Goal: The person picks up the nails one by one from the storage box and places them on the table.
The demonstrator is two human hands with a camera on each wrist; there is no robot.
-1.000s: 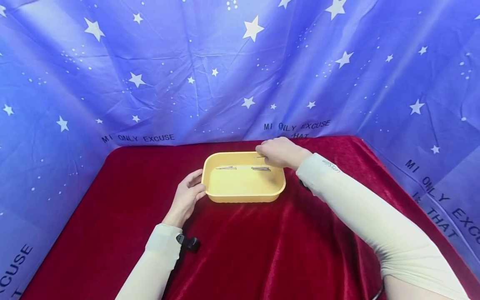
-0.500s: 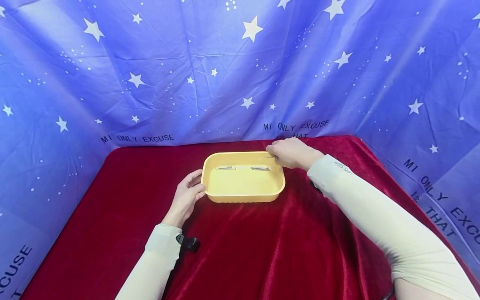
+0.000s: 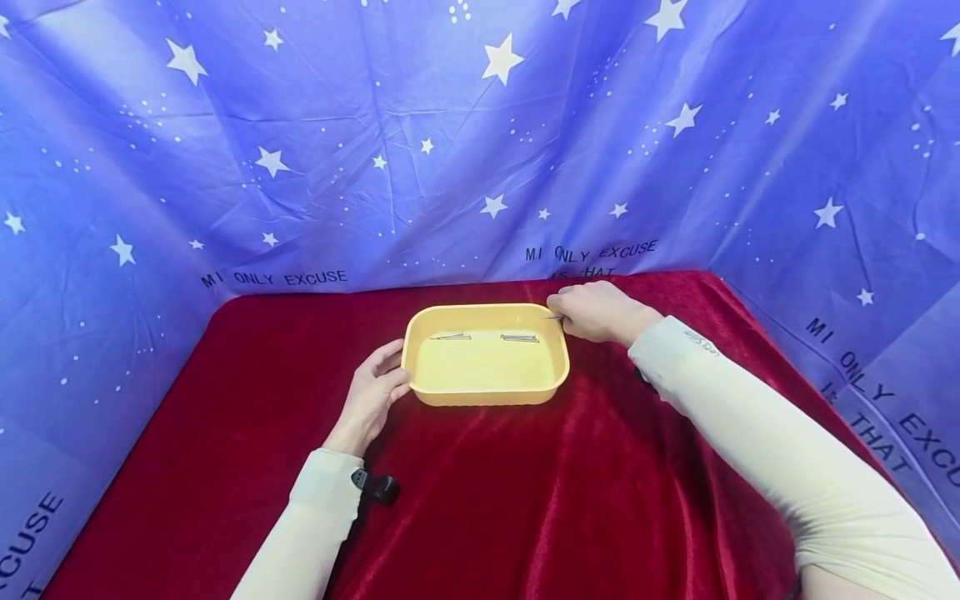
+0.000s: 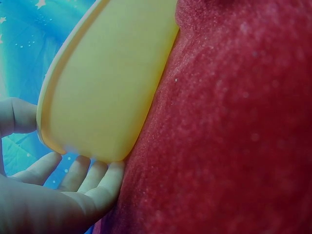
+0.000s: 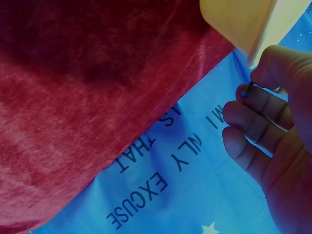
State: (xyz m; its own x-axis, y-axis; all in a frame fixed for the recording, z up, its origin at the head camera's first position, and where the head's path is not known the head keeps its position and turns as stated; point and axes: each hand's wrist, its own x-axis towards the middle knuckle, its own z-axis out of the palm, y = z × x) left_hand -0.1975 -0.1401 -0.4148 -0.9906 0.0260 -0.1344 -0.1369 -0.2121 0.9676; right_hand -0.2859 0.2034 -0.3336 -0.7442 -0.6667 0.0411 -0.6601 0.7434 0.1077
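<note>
A yellow rectangular tray (image 3: 487,392) stands on the red cloth, with two small groups of thin metal nails inside, a left group (image 3: 451,337) and a right group (image 3: 520,338). My left hand (image 3: 370,394) holds the tray's left end; the left wrist view has the thumb at the rim and the fingertips against the outer wall. At the tray's back right corner, my right hand (image 3: 603,312) pinches a nail (image 3: 552,317) between thumb and index finger. In the right wrist view only the dark end of that nail (image 5: 245,93) shows; the other fingers are bent and hold nothing.
Red velvet cloth (image 3: 480,500) covers the table. Behind it and at both sides hangs a blue curtain (image 3: 420,208) with white stars and black lettering. A black strap device (image 3: 378,486) is on the left wrist.
My right hand has moved right along the tray's back edge, from above the tray to its back right corner, still pinching the nail. The left hand and tray stay in place.
</note>
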